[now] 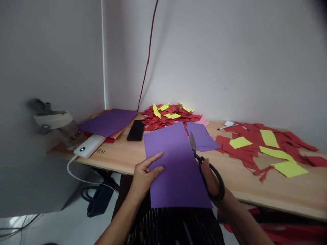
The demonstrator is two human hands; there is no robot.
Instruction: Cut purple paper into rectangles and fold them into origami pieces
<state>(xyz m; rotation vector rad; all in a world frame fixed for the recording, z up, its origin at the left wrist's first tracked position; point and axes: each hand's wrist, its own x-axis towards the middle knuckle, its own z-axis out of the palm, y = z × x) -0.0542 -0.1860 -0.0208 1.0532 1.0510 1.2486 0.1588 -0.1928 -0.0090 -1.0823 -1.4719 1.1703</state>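
Note:
A sheet of purple paper (176, 170) is held up over my lap at the table's front edge. My left hand (146, 173) grips its left side, thumb and index finger lying on the face of the sheet and the other fingers hidden behind. Black-handled scissors (193, 144) are in my right hand (211, 178), with the thumb through a handle loop. Their blades point away from me along the sheet's right edge; whether they touch the paper is unclear. Just beyond lies a cut purple piece (201, 136) on the table.
Red and yellow folded paper pieces (172, 114) are heaped by the wall. Red strips (240, 154) and yellow pieces (290, 169) spread to the right, near a pen (227, 126). Leftward are a phone (136, 130), purple sheets (109, 121), a white power bank (90, 145) and a cup (61, 127).

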